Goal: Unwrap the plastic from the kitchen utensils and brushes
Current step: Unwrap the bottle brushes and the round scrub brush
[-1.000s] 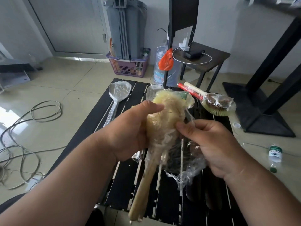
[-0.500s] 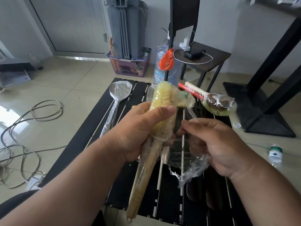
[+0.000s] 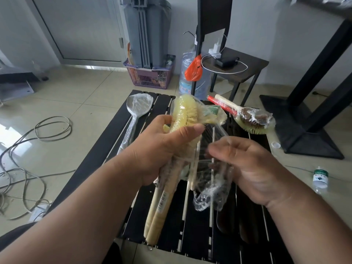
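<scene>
Left hand (image 3: 162, 149) grips upright brush (image 3: 182, 119), bristles up; right hand (image 3: 247, 162) pinches plastic (image 3: 211, 189).

Bright daylight glares off the floor tiles (image 3: 11, 134) at left; wide-angle edge distortion, right hand (image 3: 245, 166) motion-blurred

tiled home room, laundry basket (image 3: 150, 78), water jug (image 3: 187, 80)

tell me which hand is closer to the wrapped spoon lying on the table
Left. The left hand, gripping the yellow brush, sits just right of the wrapped spoon. The right hand, pulling plastic wrap, is farther right, beyond the brush.
</scene>
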